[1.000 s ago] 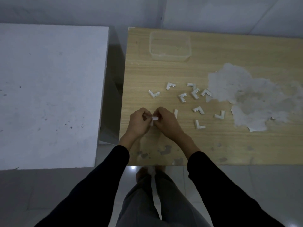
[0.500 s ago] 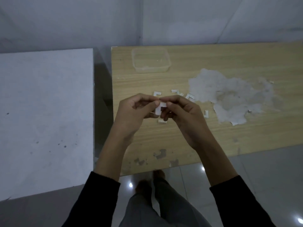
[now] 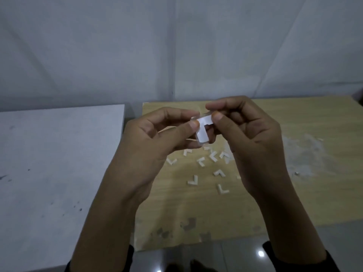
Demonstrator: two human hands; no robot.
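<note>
Head: left hand [image 3: 157, 140], right hand [image 3: 250, 138] pinch seemingly L-shaped piece [image 3: 202, 130].

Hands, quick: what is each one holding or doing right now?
Left hand: pinches the white L-shaped piece, thumb and forefinger.
Right hand: pinches the same piece at its upper end.

white piece [image 3: 203, 132] partly behind right hand [image 3: 253, 142]; sleeves [image 3: 334, 266] cut off below

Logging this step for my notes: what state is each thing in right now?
Left hand: pinches L-piece.
Right hand: pinches L-piece.
L-piece: held aloft between both hands.
Loose pieces: lying scattered, untouched.
Table: surface peeled in a patch.
</note>
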